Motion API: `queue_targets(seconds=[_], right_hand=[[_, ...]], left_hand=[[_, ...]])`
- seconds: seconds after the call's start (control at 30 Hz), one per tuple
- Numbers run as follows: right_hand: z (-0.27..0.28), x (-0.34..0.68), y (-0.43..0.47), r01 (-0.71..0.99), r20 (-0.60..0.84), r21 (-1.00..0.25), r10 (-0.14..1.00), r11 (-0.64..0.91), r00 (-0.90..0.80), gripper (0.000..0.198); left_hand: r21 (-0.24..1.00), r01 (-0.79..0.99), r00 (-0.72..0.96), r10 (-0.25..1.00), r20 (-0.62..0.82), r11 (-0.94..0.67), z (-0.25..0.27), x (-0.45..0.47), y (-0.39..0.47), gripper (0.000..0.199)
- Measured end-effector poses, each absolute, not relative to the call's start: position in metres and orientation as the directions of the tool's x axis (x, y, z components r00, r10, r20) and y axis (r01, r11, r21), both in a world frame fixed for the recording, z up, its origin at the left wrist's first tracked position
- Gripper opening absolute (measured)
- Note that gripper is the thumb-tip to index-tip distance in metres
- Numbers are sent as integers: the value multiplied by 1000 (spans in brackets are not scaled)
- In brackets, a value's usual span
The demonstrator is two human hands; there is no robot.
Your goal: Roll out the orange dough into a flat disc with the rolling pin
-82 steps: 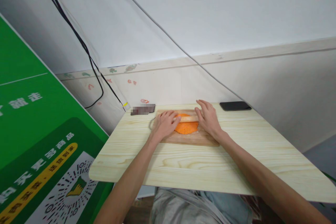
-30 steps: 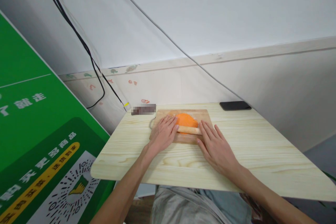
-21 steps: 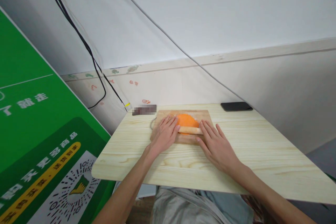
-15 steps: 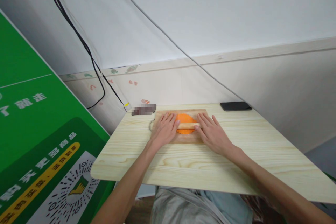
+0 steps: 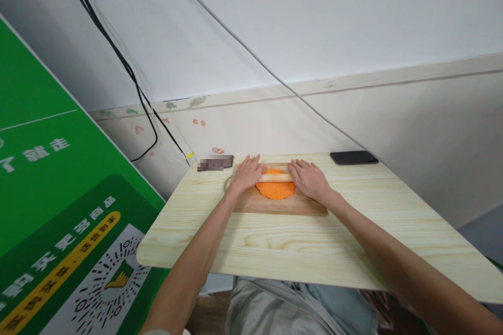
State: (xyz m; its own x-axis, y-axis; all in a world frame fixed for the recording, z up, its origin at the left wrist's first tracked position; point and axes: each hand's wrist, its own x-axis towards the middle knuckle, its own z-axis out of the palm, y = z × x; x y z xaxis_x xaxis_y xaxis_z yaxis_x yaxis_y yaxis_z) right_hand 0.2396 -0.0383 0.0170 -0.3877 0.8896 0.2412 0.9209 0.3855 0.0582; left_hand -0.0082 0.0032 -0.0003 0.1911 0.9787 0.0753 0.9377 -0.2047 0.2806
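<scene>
A pale wooden rolling pin lies across a flat round sheet of orange dough, over its far part. Both rest on a wooden cutting board. My left hand presses palm down over the pin's left end, fingers stretched forward past it. Over the right end lies my right hand, also palm down with fingers extended. The pin's two ends are hidden under my hands. Near edges of the dough look slightly ragged.
A black phone lies at the table's back right. Another dark, partly blurred flat object sits at the back left. By the board's left side shows a metal ring. A green printed panel stands left; cables hang along the wall.
Both hands have pushed the rolling pin away from me, from the middle of the dough to its far part. More of the dough's near side now shows.
</scene>
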Motion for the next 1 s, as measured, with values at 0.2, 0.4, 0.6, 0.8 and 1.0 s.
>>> queue_targets(seconds=[0.2,0.4,0.6,0.8,1.0], right_hand=[[6,244,-48,896,322,86,839,436,-439,55],[3,245,-43,889,338,69,828,452,-447,53],[5,243,-40,899,342,16,843,437,-416,53],[8,239,-50,920,354,-48,868,390,-349,53],[13,236,-58,928,314,-117,899,355,-304,53]], left_hand=[[235,939,257,966,13,-253,-9,-19,18,60],[145,938,304,949,86,-314,-15,-21,18,55],[107,938,309,936,170,-329,-18,-21,1,47],[85,940,299,917,264,-331,-17,-19,-20,47],[78,922,342,893,294,-379,-18,-21,-39,50]])
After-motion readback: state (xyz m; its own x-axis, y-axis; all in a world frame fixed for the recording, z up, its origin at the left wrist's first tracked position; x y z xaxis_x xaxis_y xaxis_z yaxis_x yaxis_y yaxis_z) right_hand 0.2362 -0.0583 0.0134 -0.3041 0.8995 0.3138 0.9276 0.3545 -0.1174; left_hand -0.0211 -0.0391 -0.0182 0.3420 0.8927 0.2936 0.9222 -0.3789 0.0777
